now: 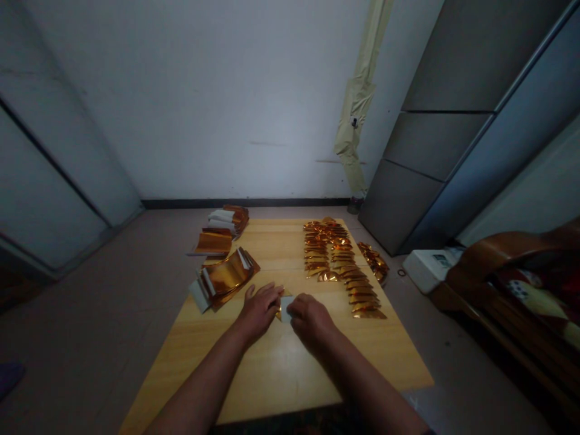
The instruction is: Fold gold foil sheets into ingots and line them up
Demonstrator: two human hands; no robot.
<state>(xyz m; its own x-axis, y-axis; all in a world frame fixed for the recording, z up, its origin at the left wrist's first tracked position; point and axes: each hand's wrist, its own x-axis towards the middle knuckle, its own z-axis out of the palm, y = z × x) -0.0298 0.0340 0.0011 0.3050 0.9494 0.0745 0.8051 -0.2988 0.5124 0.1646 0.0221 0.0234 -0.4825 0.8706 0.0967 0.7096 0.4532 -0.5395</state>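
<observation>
L hand [260, 311] & R hand [310, 320]: fingers narrow, pinching small gold-and-white foil piece [284, 308] btwn them, just above pale wooden table [281, 368]; curved gold foil strips [344, 266] in rows right of fingers, stacked gold-and-white foil packs [224, 279] left.

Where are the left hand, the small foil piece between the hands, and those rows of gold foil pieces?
Left hand [260, 311]: head view, back of the hand.
Foil piece [285, 308]: head view, its pale face.
Rows of gold foil pieces [365, 305]: head view, a piece near the front.
</observation>
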